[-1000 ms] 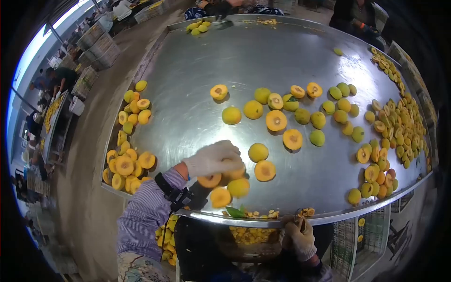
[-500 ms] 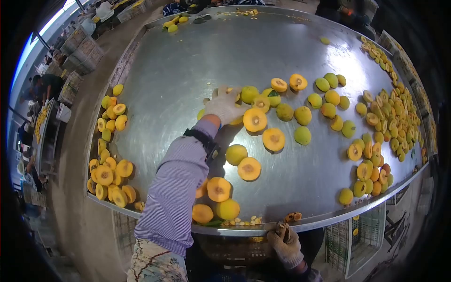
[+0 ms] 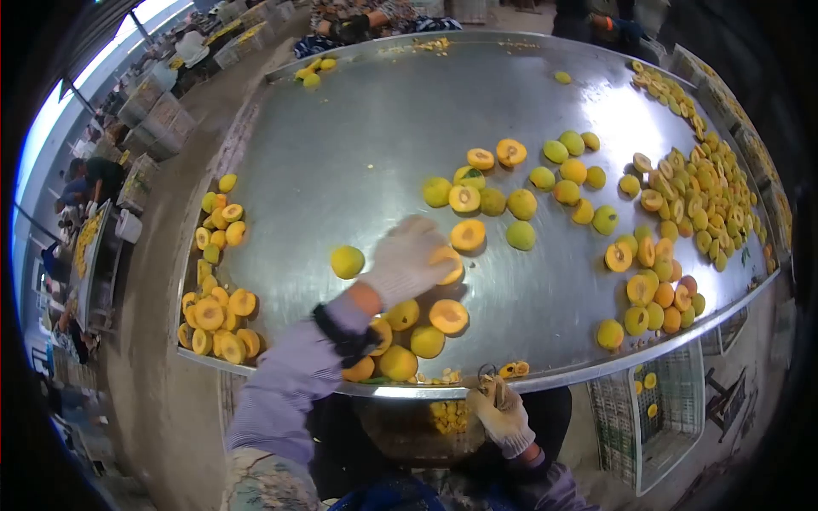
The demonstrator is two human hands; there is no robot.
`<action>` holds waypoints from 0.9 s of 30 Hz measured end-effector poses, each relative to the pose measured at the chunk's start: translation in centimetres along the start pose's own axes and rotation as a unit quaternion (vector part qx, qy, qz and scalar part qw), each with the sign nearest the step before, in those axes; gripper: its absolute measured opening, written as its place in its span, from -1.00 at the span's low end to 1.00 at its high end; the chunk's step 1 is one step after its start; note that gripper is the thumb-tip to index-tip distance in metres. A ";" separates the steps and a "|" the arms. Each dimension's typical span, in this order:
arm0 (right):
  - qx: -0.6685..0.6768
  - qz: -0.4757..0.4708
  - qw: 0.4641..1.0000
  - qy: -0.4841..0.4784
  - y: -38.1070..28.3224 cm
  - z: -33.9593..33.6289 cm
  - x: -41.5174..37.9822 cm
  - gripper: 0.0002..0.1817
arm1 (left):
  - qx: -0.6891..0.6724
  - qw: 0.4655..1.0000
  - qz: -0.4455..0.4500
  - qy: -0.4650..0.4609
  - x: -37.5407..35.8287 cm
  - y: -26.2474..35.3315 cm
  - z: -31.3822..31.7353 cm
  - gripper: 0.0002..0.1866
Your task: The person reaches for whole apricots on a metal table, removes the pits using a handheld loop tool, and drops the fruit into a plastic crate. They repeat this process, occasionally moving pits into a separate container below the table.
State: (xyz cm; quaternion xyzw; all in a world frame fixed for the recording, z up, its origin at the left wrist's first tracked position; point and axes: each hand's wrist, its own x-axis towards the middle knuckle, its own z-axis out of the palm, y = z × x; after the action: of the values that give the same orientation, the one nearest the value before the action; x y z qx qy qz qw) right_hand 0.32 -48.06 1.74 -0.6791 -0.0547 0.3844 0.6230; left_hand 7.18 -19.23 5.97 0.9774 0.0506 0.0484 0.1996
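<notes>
My left hand, in a white knit glove, reaches over the metal table. Its fingers curl around the edge of a halved yellow peach. A whole peach lies to the left of the hand, and another peach half lies just beyond its fingertips. Below the wrist sits a cluster of peaches. At the table's front edge, my gloved right hand is closed on a small tool with a thin metal loop. Beside it is a brownish, opened piece of fruit.
Peach halves are piled along the left rim of the metal table. A larger heap spreads at the right. Plastic crates stand below the front edge. People work at other tables on the far left.
My left hand has drawn back towards me, bringing peaches nearer the front edge. A whole peach shows where the hand was. The right hand stays at the edge; the view has shifted.
</notes>
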 end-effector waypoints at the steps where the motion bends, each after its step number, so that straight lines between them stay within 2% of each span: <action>1: -0.002 -0.010 1.000 -0.011 -0.4 0.1 -0.1 -0.82 | -0.066 0.997 0.004 0.040 1.4 1.0 0.6 -0.38; 3: 0.004 0.062 0.998 0.002 -1.6 0.2 -0.5 -0.75 | -0.026 0.997 0.061 0.046 4.3 2.3 2.4 -0.33; 5: -0.049 0.051 0.997 -0.004 -2.1 0.1 -0.3 -0.73 | 0.042 0.996 -0.023 -0.076 6.4 3.3 4.7 -0.32; 6: -0.096 0.052 0.994 0.008 -1.9 0.0 -0.2 -0.71 | 0.060 0.980 -0.056 -0.184 7.2 3.6 5.2 -0.37; 7: -0.079 0.026 0.996 0.017 -0.8 -0.1 0.0 -0.73 | 0.111 0.986 -0.037 -0.117 6.5 3.7 6.5 -0.46; 8: -0.083 0.017 0.996 0.009 -1.0 -0.2 -0.1 -0.73 | 0.114 0.987 -0.043 -0.108 6.0 3.8 7.1 -0.46; 11: 0.019 0.058 0.998 -0.011 -1.4 0.0 -0.5 -0.74 | 0.120 0.984 -0.013 -0.130 3.8 3.6 7.8 -0.51; 12: 0.019 0.051 0.998 -0.019 -0.1 -0.2 0.0 -0.74 | 0.079 0.987 0.016 -0.139 2.7 3.2 7.8 -0.50; 14: 0.004 -0.037 0.999 0.026 2.7 -0.5 1.2 -0.75 | 0.046 0.988 0.043 -0.141 1.0 2.6 6.4 -0.49; 15: 0.039 0.025 0.999 0.009 0.5 -0.1 0.3 -0.78 | -0.024 0.991 0.024 -0.132 0.2 2.7 5.3 -0.48; 16: 0.039 0.017 0.999 0.004 0.5 0.0 0.4 -0.78 | -0.094 0.988 0.006 -0.122 -0.6 2.9 4.2 -0.47; 18: -0.014 -0.010 1.000 0.027 0.7 -0.2 0.5 -0.81 | -0.117 0.989 -0.019 -0.092 -2.4 4.1 2.2 -0.45; 19: -0.015 -0.016 0.999 0.024 0.2 -0.1 0.2 -0.81 | -0.222 0.972 -0.029 -0.078 -3.5 4.7 1.4 -0.45; 21: 0.012 0.033 0.999 0.009 -0.8 0.2 -0.5 -0.85 | -0.404 0.912 -0.046 -0.056 -6.0 5.4 1.4 -0.43; 22: 0.009 0.027 1.000 0.005 -0.6 0.0 -0.2 -0.85 | -0.402 0.913 -0.045 -0.049 -7.4 5.9 1.5 -0.43; 24: 0.071 0.028 0.997 -0.010 0.4 -0.4 0.7 -0.86 | -0.467 0.877 -0.081 -0.079 -10.3 7.2 1.5 -0.44; 26: 0.055 0.023 0.998 -0.021 -0.3 -0.1 -0.2 -0.86 | -0.401 0.915 0.005 -0.040 -13.6 7.9 1.5 -0.45; 27: 0.093 0.026 0.995 -0.032 0.7 -0.3 0.1 -0.86 | -0.486 0.858 -0.124 -0.106 -15.2 10.4 -2.6 -0.49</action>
State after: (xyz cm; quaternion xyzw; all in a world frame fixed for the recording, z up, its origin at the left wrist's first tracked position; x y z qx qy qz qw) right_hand 0.29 -48.45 1.10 -0.6068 -0.0205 0.4253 0.6712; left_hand -7.31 -29.54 11.32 0.7406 0.1199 -0.0627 0.6581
